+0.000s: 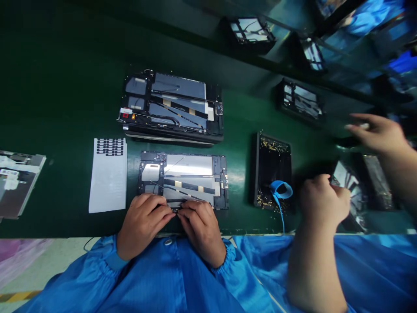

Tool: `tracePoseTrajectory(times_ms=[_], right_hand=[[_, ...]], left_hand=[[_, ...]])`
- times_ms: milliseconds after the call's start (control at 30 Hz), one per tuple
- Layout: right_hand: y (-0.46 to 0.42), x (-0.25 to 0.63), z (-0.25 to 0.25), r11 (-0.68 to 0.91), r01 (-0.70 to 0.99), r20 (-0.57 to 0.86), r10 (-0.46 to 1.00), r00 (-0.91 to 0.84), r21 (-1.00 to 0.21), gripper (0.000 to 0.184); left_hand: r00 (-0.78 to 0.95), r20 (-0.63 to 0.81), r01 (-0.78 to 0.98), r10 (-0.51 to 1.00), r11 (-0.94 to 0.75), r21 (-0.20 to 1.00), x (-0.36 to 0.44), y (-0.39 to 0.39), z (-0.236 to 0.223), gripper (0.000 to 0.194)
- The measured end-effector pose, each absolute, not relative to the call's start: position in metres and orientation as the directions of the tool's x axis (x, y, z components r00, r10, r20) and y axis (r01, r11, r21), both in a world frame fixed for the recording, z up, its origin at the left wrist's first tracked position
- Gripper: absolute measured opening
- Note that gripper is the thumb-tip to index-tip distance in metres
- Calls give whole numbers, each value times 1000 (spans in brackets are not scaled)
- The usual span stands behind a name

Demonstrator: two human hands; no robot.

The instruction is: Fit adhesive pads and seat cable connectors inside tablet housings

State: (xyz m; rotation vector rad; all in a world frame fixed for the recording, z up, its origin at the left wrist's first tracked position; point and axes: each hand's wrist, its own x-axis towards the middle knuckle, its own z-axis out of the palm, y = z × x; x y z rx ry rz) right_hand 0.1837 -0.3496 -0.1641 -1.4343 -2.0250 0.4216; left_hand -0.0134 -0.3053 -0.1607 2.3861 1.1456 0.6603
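An opened flat device resembling a tablet [190, 165] lies on the green bench right in front of me. Its inside shows silvery plates, black ribbon cables with tan tape and thin wires. My left hand [145, 219] rests at its near edge, fingers bent and tips pinched together. From the other side my right hand [202, 226] meets it with thumb and fingers pressed together at the same edge. Whatever is between the fingertips is hidden or too small to name. Behind the device sits a stack of similar opened devices [172, 104], the top one with small red and orange marks.
Left of the device lies a white sheet with black stickers [108, 182]; flat grey panels [21, 187] lie farther left. To the right is a black tray [275, 163] of small gold screws with a blue wrist strap [282, 190]. A co-worker's hands [324, 200] work beyond, near more devices [301, 102].
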Motion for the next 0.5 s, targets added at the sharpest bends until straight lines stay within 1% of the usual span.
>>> tracePoseTrajectory(times_ms=[67,200,300,400,500], right_hand=[[-350,183,-164,364,739,295,927,-230,-567,12],[-352,181,-166,358,751,292,929,-227,-555,12],[-357,182,-171,370,737,327,921,-212,-566,15],[-364,185,-178,445,711,395,884,-251,-545,27],[-368,186,-183,510,720,447,842,-304,-472,40]], left_hand=[[552,224,621,803,-575,533,-12,-305,-159,12],[559,219,663,800,-589,462,-8,-307,-157,11],[563,231,672,794,-602,431,-10,-309,-156,8],[551,262,636,792,-602,483,-16,-311,-157,5],[509,320,601,799,-596,532,-26,-312,-159,11]])
